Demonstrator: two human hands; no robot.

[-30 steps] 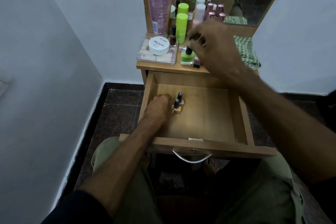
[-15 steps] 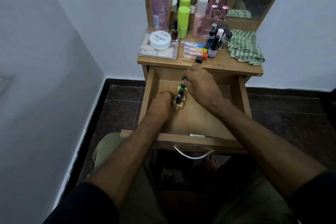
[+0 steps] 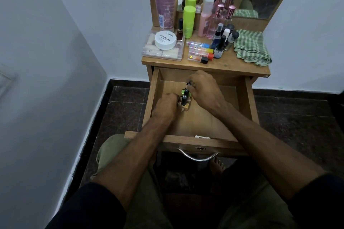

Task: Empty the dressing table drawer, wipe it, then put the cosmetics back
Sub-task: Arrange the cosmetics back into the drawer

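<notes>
Inside drawer [image 3: 249, 102], right hand [image 3: 203, 91] grip pinching green bottle [image 3: 186, 90], left hand [image 3: 165, 107] curled round yellow bottle [image 3: 184, 103]

I see a drawer [image 3: 204, 117] of matt, light wood with plain grain, and the counter [image 3: 232, 67] above it has the same finish. Its handle [image 3: 198, 156] is polished metal. The cloth [image 3: 250, 47] is a soft checked weave, crumpled. The jar [image 3: 165, 40] looks like smooth white plastic, on a clear glossy box [image 3: 162, 52]. The floor [image 3: 122, 113] is dark speckled stone, faintly shiny.
</notes>
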